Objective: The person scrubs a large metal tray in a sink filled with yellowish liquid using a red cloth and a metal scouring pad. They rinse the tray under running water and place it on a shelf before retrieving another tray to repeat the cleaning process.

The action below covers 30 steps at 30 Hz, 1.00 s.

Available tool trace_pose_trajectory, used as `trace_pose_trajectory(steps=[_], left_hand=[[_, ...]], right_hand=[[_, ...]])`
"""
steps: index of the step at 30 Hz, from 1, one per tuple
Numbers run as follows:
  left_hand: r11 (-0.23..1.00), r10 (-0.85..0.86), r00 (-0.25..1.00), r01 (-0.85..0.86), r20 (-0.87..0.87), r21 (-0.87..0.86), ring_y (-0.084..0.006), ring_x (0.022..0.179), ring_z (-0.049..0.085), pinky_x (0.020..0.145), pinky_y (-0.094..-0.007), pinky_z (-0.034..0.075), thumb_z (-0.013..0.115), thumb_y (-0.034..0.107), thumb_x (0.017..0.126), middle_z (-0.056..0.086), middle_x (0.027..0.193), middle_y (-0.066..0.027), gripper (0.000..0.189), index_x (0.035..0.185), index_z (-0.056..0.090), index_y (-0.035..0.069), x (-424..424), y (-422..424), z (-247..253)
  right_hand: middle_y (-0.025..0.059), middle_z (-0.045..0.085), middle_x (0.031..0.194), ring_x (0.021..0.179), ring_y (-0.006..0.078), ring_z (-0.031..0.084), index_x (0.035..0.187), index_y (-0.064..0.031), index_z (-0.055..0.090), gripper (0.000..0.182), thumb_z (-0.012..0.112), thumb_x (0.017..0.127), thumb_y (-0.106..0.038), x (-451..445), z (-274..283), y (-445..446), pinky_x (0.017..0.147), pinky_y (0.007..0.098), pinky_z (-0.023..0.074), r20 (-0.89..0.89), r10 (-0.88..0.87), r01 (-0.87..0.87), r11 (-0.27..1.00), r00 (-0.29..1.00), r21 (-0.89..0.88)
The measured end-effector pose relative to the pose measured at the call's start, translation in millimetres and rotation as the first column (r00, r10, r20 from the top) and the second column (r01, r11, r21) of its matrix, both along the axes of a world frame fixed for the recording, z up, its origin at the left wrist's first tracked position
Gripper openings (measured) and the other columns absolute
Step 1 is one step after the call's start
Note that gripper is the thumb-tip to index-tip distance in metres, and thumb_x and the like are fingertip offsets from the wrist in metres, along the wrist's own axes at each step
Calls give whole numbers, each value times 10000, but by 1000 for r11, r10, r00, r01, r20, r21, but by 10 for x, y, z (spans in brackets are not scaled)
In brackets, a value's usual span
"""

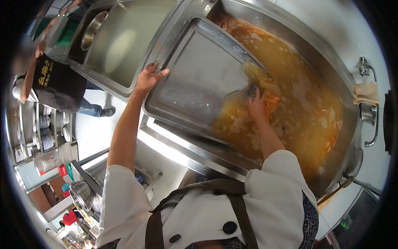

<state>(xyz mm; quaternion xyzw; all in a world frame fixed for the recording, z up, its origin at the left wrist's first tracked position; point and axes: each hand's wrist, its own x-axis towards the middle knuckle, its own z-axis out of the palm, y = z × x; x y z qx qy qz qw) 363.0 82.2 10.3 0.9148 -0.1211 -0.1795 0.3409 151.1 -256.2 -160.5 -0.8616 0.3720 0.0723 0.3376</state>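
A large rectangular metal tray (199,74) lies slanted over the rim of a steel sink, its right end dipping into cloudy orange-brown water (298,102). My left hand (149,79) grips the tray's left edge, with the thumb over the rim. Against the wet right part of the tray is my right hand (257,104), its fingers on a dark scrubber (254,91) that looks like steel wool. Orange, greasy liquid lies around those fingers and hides part of the tray.
A second sink basin (124,40) with pale cloudy water adjoins at the upper left, a metal bowl (93,30) beside it. A co-worker in a dark apron (59,84) stands at left. Stacked plates (46,130) fill a shelf. A wall tap (370,68) carries a cloth (366,92).
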Motion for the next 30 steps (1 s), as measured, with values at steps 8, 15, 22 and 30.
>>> trace_pose_trajectory(steps=[8,15,22,30], left_hand=[[1000,-8,998,7,57,15,-296,922,560,794,-348,425,657,471,711,567,1009,-153,558,1057,597,37,21,26,-58],[980,-110,974,73,197,187,-315,995,544,828,-355,425,681,341,645,554,1059,-190,540,1086,586,45,91,107,-198],[986,-130,986,118,100,119,-334,1056,511,872,-358,413,652,259,635,529,1121,-205,500,1102,584,94,50,36,-80],[990,-136,971,125,194,69,-349,961,543,813,-366,435,659,258,643,547,1043,-210,492,1098,584,85,105,121,-173]], right_hand=[[237,268,1336,1179,377,365,1262,-77,423,488,564,807,-186,784,479,759,954,416,338,712,130,-206,978,690,20],[125,341,1280,1006,331,486,1195,-254,509,586,647,673,-29,1472,1175,1857,797,431,429,805,474,-308,873,356,-378],[169,327,1257,997,375,439,1206,-235,476,400,462,836,-87,2029,1352,1579,787,496,371,698,305,-135,948,648,-289],[167,289,1293,964,369,466,1259,-289,423,506,499,803,-85,1984,1213,1637,723,486,403,681,454,-170,880,575,-443]])
